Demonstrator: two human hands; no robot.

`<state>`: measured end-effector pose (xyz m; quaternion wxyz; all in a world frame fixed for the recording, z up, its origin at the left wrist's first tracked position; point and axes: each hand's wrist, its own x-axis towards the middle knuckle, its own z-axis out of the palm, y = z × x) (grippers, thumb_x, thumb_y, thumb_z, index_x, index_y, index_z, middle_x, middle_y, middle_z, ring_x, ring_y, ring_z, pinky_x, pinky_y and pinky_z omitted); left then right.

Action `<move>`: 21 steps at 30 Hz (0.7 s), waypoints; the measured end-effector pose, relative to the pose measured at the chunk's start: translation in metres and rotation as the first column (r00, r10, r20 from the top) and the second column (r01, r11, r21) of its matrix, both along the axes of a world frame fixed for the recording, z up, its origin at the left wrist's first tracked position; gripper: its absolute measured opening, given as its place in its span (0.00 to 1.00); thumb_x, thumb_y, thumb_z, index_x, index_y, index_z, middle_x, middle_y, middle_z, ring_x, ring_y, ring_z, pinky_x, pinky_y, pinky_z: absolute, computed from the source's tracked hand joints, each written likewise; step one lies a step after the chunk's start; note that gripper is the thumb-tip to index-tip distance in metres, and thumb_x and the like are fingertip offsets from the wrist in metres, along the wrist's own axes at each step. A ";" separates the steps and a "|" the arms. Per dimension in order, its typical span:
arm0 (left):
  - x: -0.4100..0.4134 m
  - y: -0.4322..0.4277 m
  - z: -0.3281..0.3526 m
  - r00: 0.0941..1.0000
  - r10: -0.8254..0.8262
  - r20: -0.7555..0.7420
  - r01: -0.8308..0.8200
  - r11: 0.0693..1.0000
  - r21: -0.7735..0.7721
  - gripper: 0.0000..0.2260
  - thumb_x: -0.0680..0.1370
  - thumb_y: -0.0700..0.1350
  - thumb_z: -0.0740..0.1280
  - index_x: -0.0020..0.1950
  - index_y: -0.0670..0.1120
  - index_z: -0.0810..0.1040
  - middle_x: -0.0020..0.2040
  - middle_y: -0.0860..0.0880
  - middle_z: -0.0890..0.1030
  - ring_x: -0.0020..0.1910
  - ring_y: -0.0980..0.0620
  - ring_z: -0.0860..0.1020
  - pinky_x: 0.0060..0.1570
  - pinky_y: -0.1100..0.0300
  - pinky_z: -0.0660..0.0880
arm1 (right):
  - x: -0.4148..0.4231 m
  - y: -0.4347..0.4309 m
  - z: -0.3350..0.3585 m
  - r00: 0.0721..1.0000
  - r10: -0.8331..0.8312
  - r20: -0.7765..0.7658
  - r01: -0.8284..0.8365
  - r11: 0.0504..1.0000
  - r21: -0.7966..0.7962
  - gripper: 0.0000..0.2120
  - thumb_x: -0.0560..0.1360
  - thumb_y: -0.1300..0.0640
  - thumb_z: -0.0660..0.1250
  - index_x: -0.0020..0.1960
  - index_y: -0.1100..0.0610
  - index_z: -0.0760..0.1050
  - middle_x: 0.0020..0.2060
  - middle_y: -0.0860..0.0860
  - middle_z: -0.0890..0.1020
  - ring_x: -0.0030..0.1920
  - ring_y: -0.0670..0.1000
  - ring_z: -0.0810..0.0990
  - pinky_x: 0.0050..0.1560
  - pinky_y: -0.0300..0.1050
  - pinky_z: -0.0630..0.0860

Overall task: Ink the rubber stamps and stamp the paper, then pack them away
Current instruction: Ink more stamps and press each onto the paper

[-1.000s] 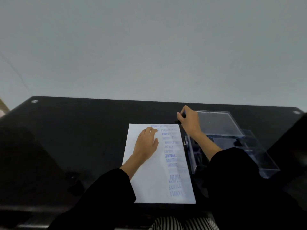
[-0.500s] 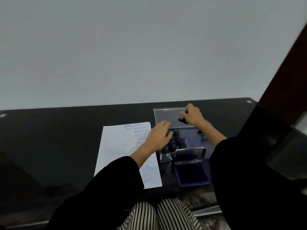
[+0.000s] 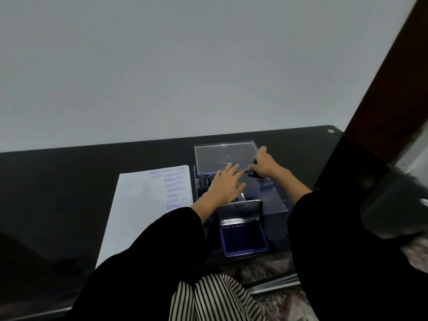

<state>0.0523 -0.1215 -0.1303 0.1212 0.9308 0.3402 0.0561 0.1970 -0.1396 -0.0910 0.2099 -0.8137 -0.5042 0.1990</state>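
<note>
One black table (image 3: 69, 193) carries everything, with the person seated at six o'clock. Largest on it is the paper (image 3: 139, 216), lying toward nine o'clock, blue imprints running down its right margin. At three o'clock from the sheet stands the clear plastic box (image 3: 275, 202), its lid (image 3: 222, 154) open at the twelve o'clock side. At six o'clock of the box lies the ink pad (image 3: 243, 239), cover raised and blue face bare. The left hand (image 3: 225, 187) lies over the box's left half, fingers straight and spread, holding nothing. The right hand (image 3: 266, 164) curls its fingers round a small dark stamp (image 3: 254, 175) above the box's far middle — packing away looks to be the step in hand. Next, I judge, the stamp wants lowering upright into a free compartment, and later the pad closed. More stamps (image 3: 203, 179) show dimly at the box's ten o'clock corner — how many, and which compartment is free, the left hand and glare hide. Most imprints are too blurred to read.
</note>
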 end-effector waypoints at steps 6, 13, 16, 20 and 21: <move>0.009 0.004 -0.005 0.998 0.015 -0.058 -0.014 1.000 0.020 0.24 0.82 0.52 0.51 0.77 0.46 0.53 0.78 0.46 0.49 0.77 0.47 0.46 0.73 0.45 0.47 | 0.006 0.003 -0.008 0.992 0.089 0.091 -0.079 0.991 -0.108 0.23 0.74 0.56 0.69 0.62 0.67 0.65 0.59 0.62 0.74 0.60 0.60 0.74 0.55 0.48 0.71; 0.012 0.008 -0.011 0.995 0.063 -0.079 -0.065 0.998 -0.015 0.28 0.82 0.53 0.50 0.77 0.42 0.45 0.78 0.45 0.45 0.77 0.47 0.44 0.74 0.46 0.46 | 0.005 0.006 -0.018 0.983 0.076 0.166 -0.059 0.993 -0.103 0.17 0.72 0.53 0.71 0.54 0.64 0.76 0.52 0.60 0.81 0.55 0.58 0.78 0.54 0.48 0.73; 0.012 0.009 -0.013 0.995 0.064 -0.071 -0.065 0.998 -0.021 0.28 0.82 0.53 0.50 0.77 0.42 0.45 0.78 0.45 0.45 0.77 0.47 0.44 0.74 0.46 0.46 | 0.005 0.010 -0.023 0.985 0.047 0.166 -0.029 0.994 -0.110 0.17 0.73 0.53 0.71 0.54 0.64 0.76 0.52 0.61 0.81 0.55 0.59 0.79 0.54 0.49 0.73; 0.011 0.009 -0.015 0.997 0.057 -0.056 -0.058 0.998 -0.023 0.27 0.82 0.53 0.49 0.77 0.42 0.45 0.78 0.45 0.45 0.77 0.47 0.43 0.74 0.47 0.46 | 0.004 0.011 -0.029 0.988 0.011 0.152 0.006 0.994 -0.113 0.18 0.73 0.52 0.70 0.55 0.66 0.76 0.53 0.62 0.81 0.56 0.60 0.78 0.55 0.49 0.73; 0.010 0.009 -0.015 0.997 0.057 -0.054 -0.058 0.998 -0.021 0.27 0.82 0.53 0.49 0.77 0.42 0.45 0.78 0.45 0.45 0.77 0.47 0.43 0.74 0.47 0.46 | 0.004 0.012 -0.029 0.989 0.005 0.148 0.011 0.994 -0.109 0.19 0.73 0.52 0.70 0.55 0.66 0.76 0.53 0.62 0.81 0.56 0.60 0.78 0.55 0.48 0.73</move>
